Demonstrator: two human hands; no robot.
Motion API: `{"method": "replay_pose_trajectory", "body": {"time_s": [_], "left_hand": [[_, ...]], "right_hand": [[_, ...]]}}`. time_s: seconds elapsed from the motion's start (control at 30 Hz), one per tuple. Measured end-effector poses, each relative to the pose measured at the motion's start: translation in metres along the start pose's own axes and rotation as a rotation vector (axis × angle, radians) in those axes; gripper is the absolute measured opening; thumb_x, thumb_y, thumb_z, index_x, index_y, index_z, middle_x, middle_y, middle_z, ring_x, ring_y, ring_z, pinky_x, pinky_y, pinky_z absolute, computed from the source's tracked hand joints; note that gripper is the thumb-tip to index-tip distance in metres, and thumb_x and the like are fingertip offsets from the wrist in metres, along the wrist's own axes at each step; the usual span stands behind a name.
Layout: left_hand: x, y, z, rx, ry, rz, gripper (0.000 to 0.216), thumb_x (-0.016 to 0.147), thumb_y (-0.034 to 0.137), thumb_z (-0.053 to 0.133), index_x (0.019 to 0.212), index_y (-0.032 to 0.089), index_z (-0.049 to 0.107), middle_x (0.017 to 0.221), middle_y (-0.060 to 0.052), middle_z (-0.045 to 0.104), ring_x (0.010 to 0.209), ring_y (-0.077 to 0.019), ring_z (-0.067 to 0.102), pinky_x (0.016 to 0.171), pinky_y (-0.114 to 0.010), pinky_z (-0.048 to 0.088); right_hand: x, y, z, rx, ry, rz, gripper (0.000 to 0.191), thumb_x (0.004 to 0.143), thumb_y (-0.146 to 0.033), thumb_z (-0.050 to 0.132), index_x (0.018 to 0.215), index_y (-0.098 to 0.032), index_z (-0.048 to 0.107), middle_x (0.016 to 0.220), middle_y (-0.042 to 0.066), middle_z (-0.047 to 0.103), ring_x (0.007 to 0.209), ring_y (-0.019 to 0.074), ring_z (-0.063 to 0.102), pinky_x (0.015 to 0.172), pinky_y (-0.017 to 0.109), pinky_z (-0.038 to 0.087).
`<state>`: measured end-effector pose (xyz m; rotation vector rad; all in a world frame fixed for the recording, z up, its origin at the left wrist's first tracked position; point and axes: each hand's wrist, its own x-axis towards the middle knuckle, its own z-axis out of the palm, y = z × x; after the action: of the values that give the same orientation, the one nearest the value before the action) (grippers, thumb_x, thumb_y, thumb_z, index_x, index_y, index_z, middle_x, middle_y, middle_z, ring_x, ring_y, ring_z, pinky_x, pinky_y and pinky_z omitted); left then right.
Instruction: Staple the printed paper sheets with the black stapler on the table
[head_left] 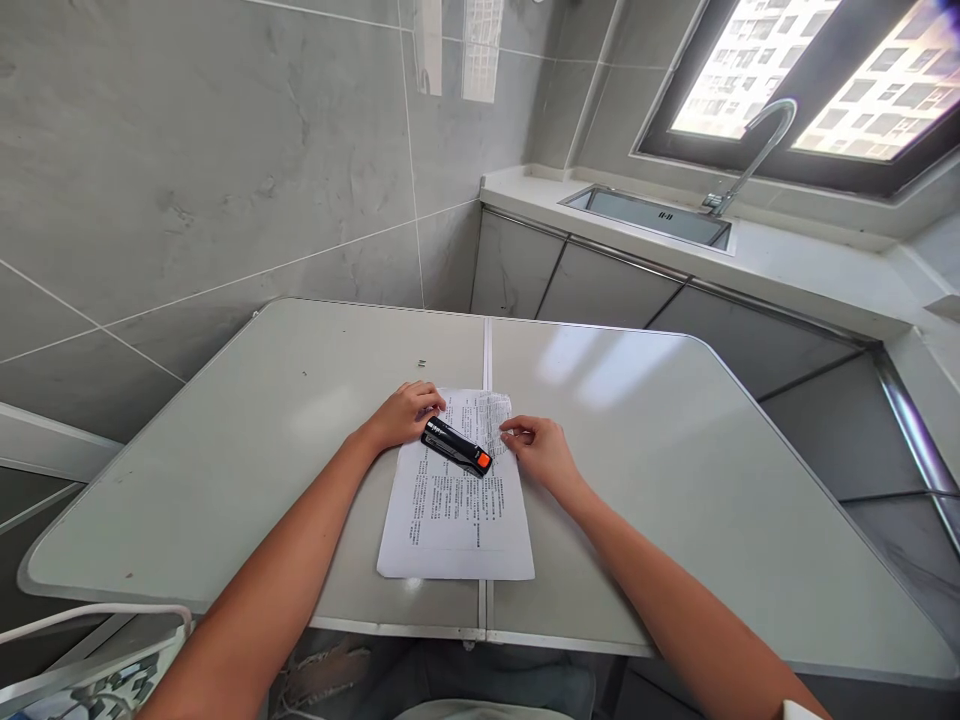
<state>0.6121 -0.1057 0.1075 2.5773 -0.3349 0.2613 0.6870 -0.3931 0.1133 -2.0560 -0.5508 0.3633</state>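
Note:
A printed sheet of paper lies on the grey folding table, with its far corner folded up. A black stapler with an orange end rests across the upper part of the sheet. My left hand has its fingers curled on the stapler's far end and the paper's top left corner. My right hand pinches the folded right edge of the paper beside the stapler's orange end.
A small loose staple lies on the table beyond my left hand. A counter with a steel sink and a tap runs along the right under a window. Tiled wall stands behind the table.

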Motion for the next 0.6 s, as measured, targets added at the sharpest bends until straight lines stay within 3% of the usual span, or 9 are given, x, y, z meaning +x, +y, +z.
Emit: {"method": "replay_pose_trajectory", "body": {"time_s": [0.27, 0.6], "left_hand": [[0.0, -0.002, 0.001, 0.029, -0.005, 0.004, 0.022, 0.097, 0.017, 0.049, 0.099, 0.022, 0.071, 0.104, -0.006, 0.068, 0.093, -0.0209, 0.062, 0.088, -0.037, 0.042], [0.001, 0.0, 0.004, 0.07, 0.011, 0.008, 0.019, 0.097, 0.022, 0.053, 0.102, 0.023, 0.071, 0.106, -0.006, 0.067, 0.096, -0.021, 0.062, 0.09, -0.037, 0.043]], "right_hand": [[0.004, 0.007, -0.008, -0.055, -0.043, 0.001, 0.013, 0.075, -0.03, 0.064, 0.081, -0.022, 0.073, 0.061, -0.005, 0.051, 0.055, 0.0122, 0.044, 0.058, 0.027, 0.037], [0.007, 0.005, -0.022, -0.188, -0.059, 0.015, 0.011, 0.074, -0.029, 0.067, 0.079, -0.022, 0.074, 0.066, -0.002, 0.059, 0.059, 0.0133, 0.051, 0.057, 0.026, 0.037]]}}
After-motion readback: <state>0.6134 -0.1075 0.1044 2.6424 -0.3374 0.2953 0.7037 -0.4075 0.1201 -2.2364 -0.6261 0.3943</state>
